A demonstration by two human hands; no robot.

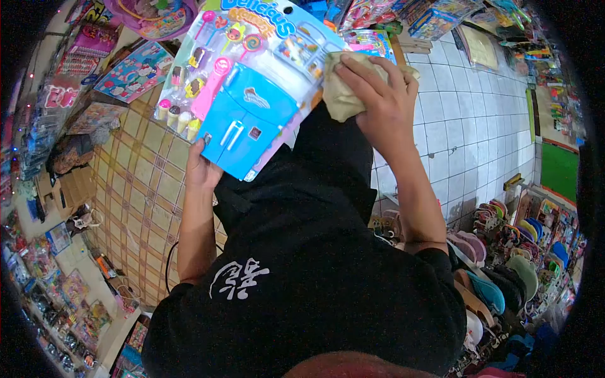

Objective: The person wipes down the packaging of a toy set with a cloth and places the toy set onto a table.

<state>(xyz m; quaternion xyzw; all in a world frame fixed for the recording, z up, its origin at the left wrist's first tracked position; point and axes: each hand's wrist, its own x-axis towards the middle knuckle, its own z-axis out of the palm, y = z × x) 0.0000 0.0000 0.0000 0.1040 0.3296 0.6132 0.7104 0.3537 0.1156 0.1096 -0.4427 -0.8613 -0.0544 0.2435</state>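
A carded toy set [257,104] with a blue toy refrigerator, small ice cream cones and lollipops is tilted in front of my body. My left hand [203,167] grips its lower left edge, thumb on the front of the blue plastic. In my right hand [383,94] is a crumpled beige cloth [343,94], bunched under the fingers. The cloth lies right at the right edge of the package and overlaps it in this view.
Packaged toys [135,70] crowd the left and upper sides, beside a purple basket [154,19]. Sandals and slippers [488,290] are racked at lower right. The floor has white tiles [450,126] on the right and brown patterned tiles [135,208] on the left.
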